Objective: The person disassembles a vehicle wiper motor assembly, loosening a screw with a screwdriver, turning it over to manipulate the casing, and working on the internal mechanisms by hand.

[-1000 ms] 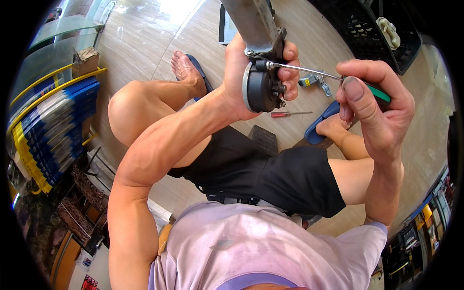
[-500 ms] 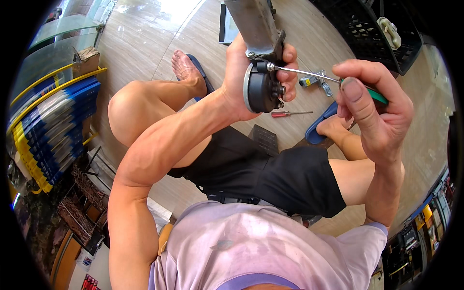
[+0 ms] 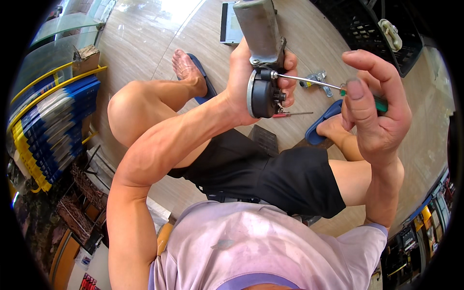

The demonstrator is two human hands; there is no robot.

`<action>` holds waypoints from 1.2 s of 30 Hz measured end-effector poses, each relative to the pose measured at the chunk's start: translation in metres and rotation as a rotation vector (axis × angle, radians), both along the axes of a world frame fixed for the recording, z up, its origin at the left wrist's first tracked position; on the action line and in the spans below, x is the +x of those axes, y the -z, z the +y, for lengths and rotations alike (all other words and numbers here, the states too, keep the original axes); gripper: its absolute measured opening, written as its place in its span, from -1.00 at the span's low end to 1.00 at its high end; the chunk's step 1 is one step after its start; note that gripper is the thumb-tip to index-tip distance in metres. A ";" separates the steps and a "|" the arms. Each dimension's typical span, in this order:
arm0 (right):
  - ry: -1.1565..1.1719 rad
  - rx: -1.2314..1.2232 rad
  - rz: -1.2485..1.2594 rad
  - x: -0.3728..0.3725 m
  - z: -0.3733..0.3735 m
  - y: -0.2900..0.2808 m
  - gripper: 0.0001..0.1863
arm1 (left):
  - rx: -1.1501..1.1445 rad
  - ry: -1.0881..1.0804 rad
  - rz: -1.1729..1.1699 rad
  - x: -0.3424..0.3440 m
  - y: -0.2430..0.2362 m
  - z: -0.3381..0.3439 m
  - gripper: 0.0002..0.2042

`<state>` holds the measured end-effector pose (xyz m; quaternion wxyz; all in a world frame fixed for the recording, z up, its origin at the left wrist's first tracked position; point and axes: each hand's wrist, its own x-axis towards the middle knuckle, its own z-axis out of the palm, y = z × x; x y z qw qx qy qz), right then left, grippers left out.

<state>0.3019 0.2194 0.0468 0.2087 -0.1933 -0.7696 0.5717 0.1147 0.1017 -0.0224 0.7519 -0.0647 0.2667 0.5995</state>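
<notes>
At upper centre, the left hand [image 3: 240,79] is gripping a black-and-metal device [image 3: 264,95]; at upper right, the right hand [image 3: 382,116] is pinching a green-handled screwdriver [image 3: 381,104], whose tip is meeting the device's right side.

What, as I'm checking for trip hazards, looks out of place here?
A slim red-handled metal screwdriver lies loose on the pale tiled floor, near the right-hand flat blue slipper, where it might get stepped on. No spill stands out.
</notes>
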 end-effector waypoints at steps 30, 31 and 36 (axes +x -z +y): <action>-0.079 0.118 -0.116 0.001 0.004 -0.005 -0.72 | -0.008 -0.005 0.081 -0.004 0.000 -0.008 -0.53; -0.067 0.103 -0.150 0.000 0.003 -0.005 -0.72 | -0.039 0.011 0.106 -0.005 0.001 -0.008 -0.53; 0.008 0.306 0.113 -0.013 0.000 0.008 -0.72 | -0.045 0.030 0.108 -0.002 0.006 -0.009 -0.52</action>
